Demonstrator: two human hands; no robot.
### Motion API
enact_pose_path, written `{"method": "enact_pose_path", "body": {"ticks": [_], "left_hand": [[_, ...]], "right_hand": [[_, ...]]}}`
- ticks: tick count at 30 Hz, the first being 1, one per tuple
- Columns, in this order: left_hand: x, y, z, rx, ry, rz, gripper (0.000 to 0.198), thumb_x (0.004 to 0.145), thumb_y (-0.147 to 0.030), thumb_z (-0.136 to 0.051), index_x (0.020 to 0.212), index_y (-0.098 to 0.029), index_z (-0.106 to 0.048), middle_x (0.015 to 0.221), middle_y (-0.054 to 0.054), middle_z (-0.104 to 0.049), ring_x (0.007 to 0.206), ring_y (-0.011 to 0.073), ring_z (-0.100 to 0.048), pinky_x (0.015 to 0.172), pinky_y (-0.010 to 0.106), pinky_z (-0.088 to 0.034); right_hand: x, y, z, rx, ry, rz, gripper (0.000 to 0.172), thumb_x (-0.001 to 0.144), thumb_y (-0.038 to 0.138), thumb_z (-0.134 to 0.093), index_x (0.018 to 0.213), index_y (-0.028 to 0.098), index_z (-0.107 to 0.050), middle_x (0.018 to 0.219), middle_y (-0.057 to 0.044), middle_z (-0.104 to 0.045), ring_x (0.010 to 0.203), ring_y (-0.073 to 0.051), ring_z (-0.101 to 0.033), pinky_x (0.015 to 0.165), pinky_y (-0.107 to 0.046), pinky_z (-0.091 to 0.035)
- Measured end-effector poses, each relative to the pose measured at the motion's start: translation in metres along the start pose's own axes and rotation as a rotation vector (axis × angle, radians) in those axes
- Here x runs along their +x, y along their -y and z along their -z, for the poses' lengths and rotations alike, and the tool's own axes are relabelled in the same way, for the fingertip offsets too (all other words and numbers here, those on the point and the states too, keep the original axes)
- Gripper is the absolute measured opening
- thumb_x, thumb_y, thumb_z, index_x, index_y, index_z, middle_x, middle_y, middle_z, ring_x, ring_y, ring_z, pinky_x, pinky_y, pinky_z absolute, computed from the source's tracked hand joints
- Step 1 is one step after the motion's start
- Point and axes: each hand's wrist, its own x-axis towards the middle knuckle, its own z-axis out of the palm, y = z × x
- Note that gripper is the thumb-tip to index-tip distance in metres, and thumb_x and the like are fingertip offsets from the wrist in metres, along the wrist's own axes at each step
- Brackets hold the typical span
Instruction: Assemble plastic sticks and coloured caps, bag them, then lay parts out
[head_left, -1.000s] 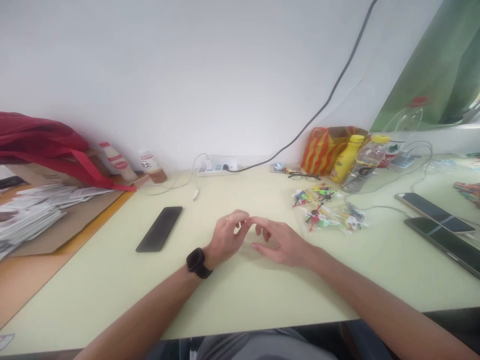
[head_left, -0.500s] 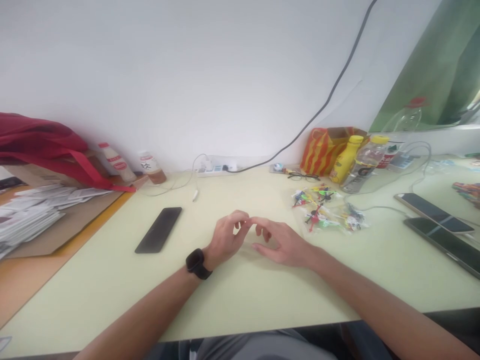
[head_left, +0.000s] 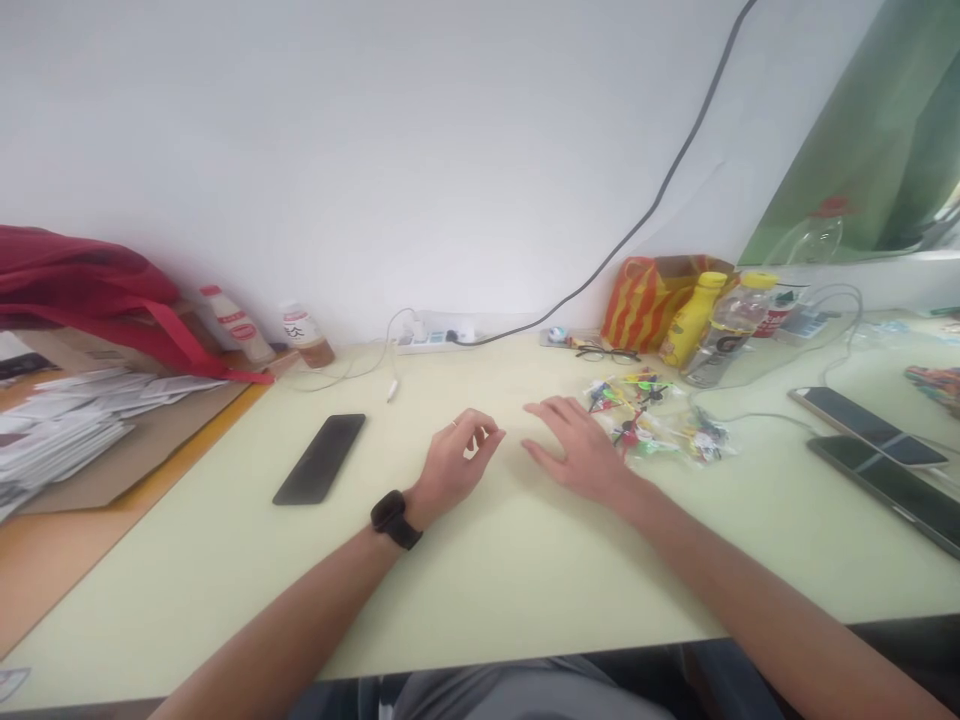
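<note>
My left hand (head_left: 455,460) rests on the pale green table (head_left: 480,590) with its fingers curled in a loose pinch; a black watch sits on its wrist. What the fingers hold, if anything, is too small to see. My right hand (head_left: 577,448) lies a little to the right, fingers stretched out and flat, its fingertips close to a clear bag of small colourful toys (head_left: 652,415). The two hands are apart.
A black phone (head_left: 319,457) lies left of my hands. At the back stand a power strip (head_left: 437,337), small bottles (head_left: 307,334), glasses (head_left: 606,351), a striped bag (head_left: 651,292) and drink bottles (head_left: 720,325). Two phones (head_left: 877,440) lie right; papers (head_left: 67,420) and a red bag (head_left: 82,290) left.
My right hand has drawn away from my left and moved up and right toward the toy bag, its fingers spreading. My left hand has stayed nearly in place.
</note>
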Motion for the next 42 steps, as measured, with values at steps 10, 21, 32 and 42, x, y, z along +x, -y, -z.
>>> {"method": "enact_pose_path", "body": {"ticks": [10,21,32,42], "left_hand": [[0.002,0.01,0.0,-0.01,0.363,0.071,0.022,0.105,-0.034,-0.053,0.123,-0.025,-0.063,0.118,0.007,-0.067,0.101,0.0223,-0.065,0.09,0.039,-0.055],[-0.005,0.029,-0.007,0.117,0.245,0.145,0.045,0.102,-0.042,-0.058,0.143,-0.025,-0.055,0.139,0.012,-0.063,0.132,0.0334,-0.052,0.11,0.054,-0.046],[0.003,0.027,-0.008,-0.188,0.256,0.265,0.051,0.093,-0.043,-0.07,0.141,-0.029,-0.059,0.126,0.006,-0.071,0.087,0.0189,-0.068,0.081,0.035,-0.058],[0.014,0.051,0.007,-0.196,-0.187,0.519,0.052,0.104,-0.063,-0.042,0.125,-0.024,-0.071,0.133,0.01,-0.067,0.119,0.0283,-0.059,0.098,0.042,-0.048]], "right_hand": [[-0.01,-0.037,-0.014,-0.383,0.171,-0.276,0.046,0.102,0.044,-0.05,0.135,0.013,-0.059,0.123,-0.021,-0.07,0.125,-0.038,-0.056,0.117,-0.061,-0.027],[-0.005,0.011,-0.001,0.424,0.307,0.046,0.031,0.1,0.033,-0.061,0.13,0.026,-0.064,0.126,-0.007,-0.071,0.117,-0.025,-0.065,0.104,-0.042,-0.05],[0.014,-0.032,-0.025,0.269,0.184,-0.29,0.035,0.105,0.032,-0.047,0.079,0.018,-0.068,0.084,-0.005,-0.068,0.081,-0.02,-0.063,0.076,-0.032,-0.046],[0.093,0.021,0.016,-0.116,0.144,0.247,0.029,0.103,0.021,-0.05,0.08,0.016,-0.067,0.083,-0.007,-0.066,0.08,-0.02,-0.057,0.077,-0.035,-0.037]]}}
